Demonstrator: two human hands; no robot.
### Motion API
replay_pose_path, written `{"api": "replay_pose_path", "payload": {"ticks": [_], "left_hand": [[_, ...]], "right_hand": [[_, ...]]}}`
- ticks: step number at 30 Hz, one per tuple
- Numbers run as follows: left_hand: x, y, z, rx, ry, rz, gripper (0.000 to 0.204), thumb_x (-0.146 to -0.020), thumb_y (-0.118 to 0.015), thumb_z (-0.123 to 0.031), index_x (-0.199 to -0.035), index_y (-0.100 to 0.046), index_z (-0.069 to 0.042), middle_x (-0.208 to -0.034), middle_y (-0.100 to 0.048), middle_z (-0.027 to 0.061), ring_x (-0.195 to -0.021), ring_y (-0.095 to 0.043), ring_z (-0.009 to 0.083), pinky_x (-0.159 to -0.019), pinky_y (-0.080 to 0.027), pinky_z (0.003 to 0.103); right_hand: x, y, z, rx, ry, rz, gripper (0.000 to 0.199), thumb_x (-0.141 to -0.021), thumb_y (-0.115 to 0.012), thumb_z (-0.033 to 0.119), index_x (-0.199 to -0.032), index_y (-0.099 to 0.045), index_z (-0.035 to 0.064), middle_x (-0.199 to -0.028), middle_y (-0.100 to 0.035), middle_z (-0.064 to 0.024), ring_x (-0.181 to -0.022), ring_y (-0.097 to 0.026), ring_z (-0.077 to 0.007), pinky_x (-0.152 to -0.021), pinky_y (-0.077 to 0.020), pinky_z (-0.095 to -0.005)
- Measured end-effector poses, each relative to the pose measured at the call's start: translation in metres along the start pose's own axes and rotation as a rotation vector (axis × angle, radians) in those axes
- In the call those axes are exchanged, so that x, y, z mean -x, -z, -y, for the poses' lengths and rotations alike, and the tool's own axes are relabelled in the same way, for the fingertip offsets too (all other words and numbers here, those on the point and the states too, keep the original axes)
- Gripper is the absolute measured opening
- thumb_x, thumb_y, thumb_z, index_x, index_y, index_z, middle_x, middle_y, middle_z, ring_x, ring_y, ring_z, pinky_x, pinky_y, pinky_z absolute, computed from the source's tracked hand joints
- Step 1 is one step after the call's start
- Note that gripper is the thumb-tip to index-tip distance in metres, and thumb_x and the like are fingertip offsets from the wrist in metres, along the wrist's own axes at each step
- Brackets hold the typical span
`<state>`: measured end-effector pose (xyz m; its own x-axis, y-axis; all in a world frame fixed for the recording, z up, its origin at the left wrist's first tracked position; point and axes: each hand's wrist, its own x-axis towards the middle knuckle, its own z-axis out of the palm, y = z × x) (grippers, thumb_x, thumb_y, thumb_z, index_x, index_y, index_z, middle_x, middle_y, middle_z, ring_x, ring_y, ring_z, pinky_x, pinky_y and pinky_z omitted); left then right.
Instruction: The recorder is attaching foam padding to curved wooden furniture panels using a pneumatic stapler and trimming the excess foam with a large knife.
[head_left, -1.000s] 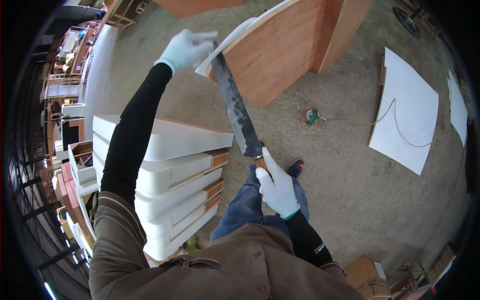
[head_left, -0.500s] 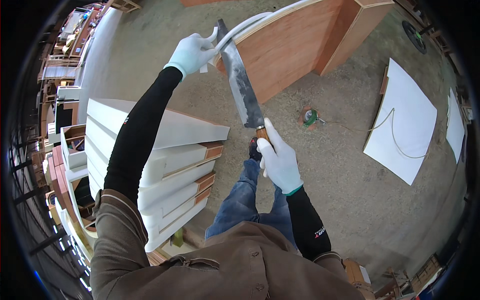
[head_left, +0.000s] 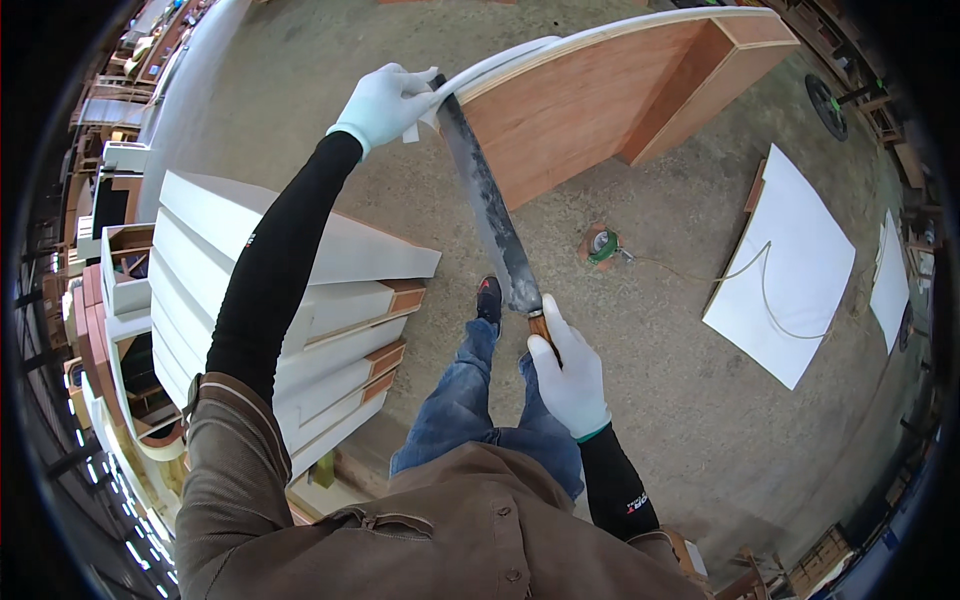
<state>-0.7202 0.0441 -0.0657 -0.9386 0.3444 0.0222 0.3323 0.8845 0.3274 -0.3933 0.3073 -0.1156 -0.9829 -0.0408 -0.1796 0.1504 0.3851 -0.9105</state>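
My right hand [head_left: 572,385], in a white glove, is closed round the wooden handle of a long knife [head_left: 487,200]. Its wide, dark-stained blade slants up and to the left, with the tip by the near end of a white foam strip [head_left: 500,62]. That strip runs along the curved top edge of a plywood frame [head_left: 585,115]. Pinched in the gloved fingers of my left hand [head_left: 383,105] is the strip's loose end, just left of the blade tip. Whether the blade touches the foam I cannot tell.
Several white foam-covered pieces [head_left: 330,262] with wooden ends stand close on my left. A green round tool [head_left: 602,245] with a thin hose lies on the concrete floor, the hose crossing a white sheet [head_left: 785,275] at right. A black wheel [head_left: 825,105] is at far right.
The knife has been drawn back toward me, my right hand moving down and slightly right. Its blade has turned and now shows narrower. My left hand keeps its pinch on the strip.
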Motion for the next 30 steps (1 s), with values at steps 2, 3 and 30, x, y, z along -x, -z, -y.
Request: {"api": "replay_pose_path", "payload": {"ticks": [2,3,30], "left_hand": [[0.008,0.005,-0.003,0.087,0.073,-0.002,0.032,-0.085,-0.074,-0.034,-0.102,-0.078,-0.008,-0.098,-0.066,0.0145,-0.092,-0.067,0.0291,-0.090,-0.053,0.036],[0.013,0.004,-0.004,0.091,0.077,-0.005,0.032,-0.085,-0.074,-0.034,-0.102,-0.078,-0.008,-0.098,-0.066,0.0145,-0.092,-0.067,0.0291,-0.090,-0.053,0.036],[0.042,-0.020,0.016,0.296,0.098,-0.202,0.021,-0.089,-0.070,-0.021,-0.101,-0.076,-0.005,-0.088,-0.061,0.0086,-0.079,-0.062,0.0219,-0.078,-0.051,0.033]], "right_hand": [[0.001,0.002,0.000,0.041,-0.002,0.005,0.056,-0.098,-0.060,0.019,-0.151,-0.045,0.0050,-0.096,-0.065,-0.0177,-0.084,-0.065,-0.0321,-0.076,-0.0516,-0.0382],[0.001,0.003,-0.001,0.045,0.023,-0.015,0.056,-0.098,-0.060,0.019,-0.150,-0.045,0.0053,-0.095,-0.065,-0.0172,-0.084,-0.065,-0.0318,-0.075,-0.0518,-0.0380],[0.003,0.007,0.018,0.523,0.135,-0.119,0.048,-0.094,-0.066,0.022,-0.141,-0.059,0.0140,-0.091,-0.063,-0.0081,-0.071,-0.066,-0.0256,-0.060,-0.0538,-0.0356]]}}
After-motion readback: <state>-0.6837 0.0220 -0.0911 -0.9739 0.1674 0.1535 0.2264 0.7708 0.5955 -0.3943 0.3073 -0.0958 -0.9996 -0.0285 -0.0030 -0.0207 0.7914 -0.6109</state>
